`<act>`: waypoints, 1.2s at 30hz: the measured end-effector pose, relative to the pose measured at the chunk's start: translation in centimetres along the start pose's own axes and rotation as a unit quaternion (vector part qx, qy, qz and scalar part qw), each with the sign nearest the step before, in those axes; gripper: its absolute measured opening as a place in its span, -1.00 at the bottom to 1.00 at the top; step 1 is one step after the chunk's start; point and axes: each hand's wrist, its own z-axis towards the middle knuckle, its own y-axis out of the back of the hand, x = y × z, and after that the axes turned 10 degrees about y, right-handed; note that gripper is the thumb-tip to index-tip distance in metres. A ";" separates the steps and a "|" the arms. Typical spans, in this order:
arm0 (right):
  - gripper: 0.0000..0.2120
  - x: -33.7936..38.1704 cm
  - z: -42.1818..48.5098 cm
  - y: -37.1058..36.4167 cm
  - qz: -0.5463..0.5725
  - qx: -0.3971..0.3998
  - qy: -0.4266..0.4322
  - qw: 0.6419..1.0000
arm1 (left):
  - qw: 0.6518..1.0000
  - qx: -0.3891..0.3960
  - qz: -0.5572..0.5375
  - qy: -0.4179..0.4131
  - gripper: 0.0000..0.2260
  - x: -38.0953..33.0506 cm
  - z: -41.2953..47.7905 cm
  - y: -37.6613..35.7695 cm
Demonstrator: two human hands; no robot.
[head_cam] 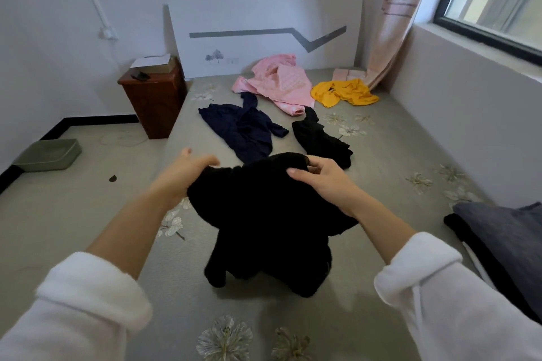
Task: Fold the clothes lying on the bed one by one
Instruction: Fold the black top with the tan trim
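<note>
A black garment [264, 220] hangs bunched above the grey flowered bed [381, 184], its lower end touching the sheet. My left hand [181, 176] grips its top edge on the left. My right hand [325, 182] holds the top edge on the right, fingers curled over the cloth. Further up the bed lie a navy garment [246, 129], a second black garment [319, 138], a pink garment [278, 82] and a yellow garment [343, 92], all loose and crumpled.
A dark folded pile [504, 246] sits at the bed's right edge. A wooden nightstand [152, 97] stands left of the headboard [264, 38]. A green tray [48, 154] lies on the floor at left. Wall and window run along the right.
</note>
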 end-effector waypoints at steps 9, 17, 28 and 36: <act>-0.75 1.0 1.0 -1.5 -0.093 0.125 -0.002 0.988 | 0.960 0.163 0.151 -0.169 -0.79 4.0 -2.2 -5.7; -0.31 -4.3 -1.4 2.6 -0.079 0.045 -0.062 0.994 | 0.963 0.213 -0.021 -0.165 -0.83 0.2 -2.8 -5.0; -0.35 -13.5 -4.4 -1.7 -0.053 -0.014 -0.239 0.969 | 0.934 0.275 -0.148 -0.173 -0.76 -3.2 -3.7 -4.5; -0.79 -12.3 -0.2 -3.4 0.063 -0.041 -0.161 0.984 | 0.929 0.265 -0.184 -0.181 -0.73 -4.6 -5.4 -1.9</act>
